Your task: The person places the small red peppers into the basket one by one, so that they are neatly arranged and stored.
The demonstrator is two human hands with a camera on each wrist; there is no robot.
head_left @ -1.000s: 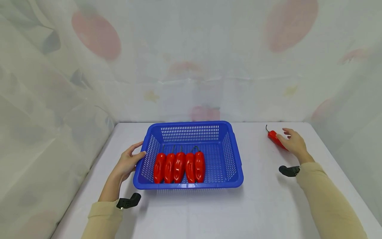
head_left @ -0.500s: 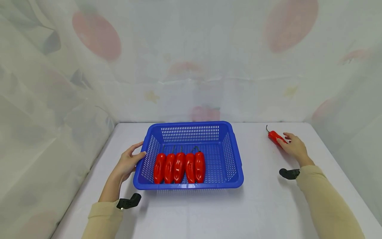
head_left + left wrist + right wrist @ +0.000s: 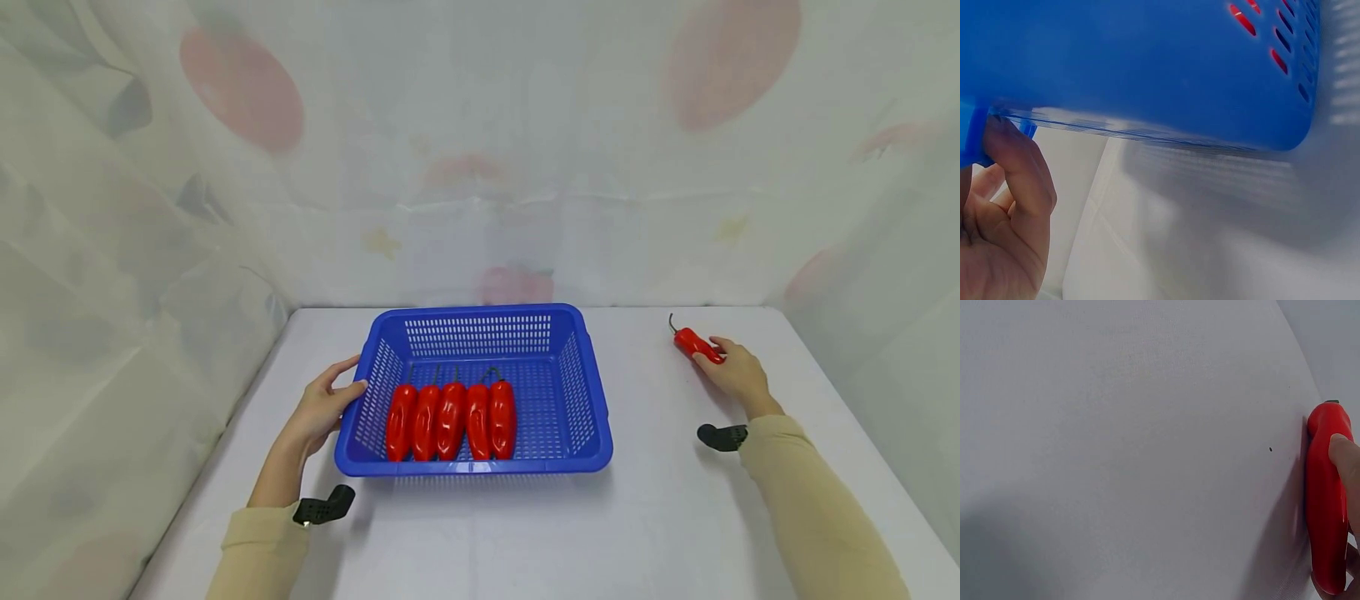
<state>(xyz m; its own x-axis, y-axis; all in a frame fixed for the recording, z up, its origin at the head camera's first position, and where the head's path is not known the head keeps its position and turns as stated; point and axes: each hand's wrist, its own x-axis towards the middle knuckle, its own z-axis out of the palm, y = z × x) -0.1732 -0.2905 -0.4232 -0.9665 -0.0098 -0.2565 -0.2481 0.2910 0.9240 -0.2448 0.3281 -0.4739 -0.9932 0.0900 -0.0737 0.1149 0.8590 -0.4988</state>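
Note:
My left hand (image 3: 318, 410) grips the left rim of a blue plastic basket (image 3: 472, 468), thumb on top of the rim and fingers curled under it, as the left wrist view shows. Several glossy red chili peppers (image 3: 451, 421) lie side by side in the basket's left and middle part, stems pointing away. Over at the far right, my right hand (image 3: 738, 379) pinches a single red chili pepper (image 3: 692, 342) near its lower end. The right wrist view has the thumb (image 3: 1345, 457) pressed on this pepper (image 3: 1324, 494), with fingers partly hidden behind it. Whether it touches the table cannot be told.
A white table (image 3: 540, 542) lies under everything. Behind it hangs a pale curtain (image 3: 600, 167) with printed fruit, and similar sheets close in the left and right sides. A black wrist camera (image 3: 324, 505) sits on the left arm, another camera (image 3: 723, 437) on the right.
My right hand has shifted slightly down along the chili pepper toward its lower end, its fingers now closing about it. The pepper has barely moved. Left hand and basket have stayed put.

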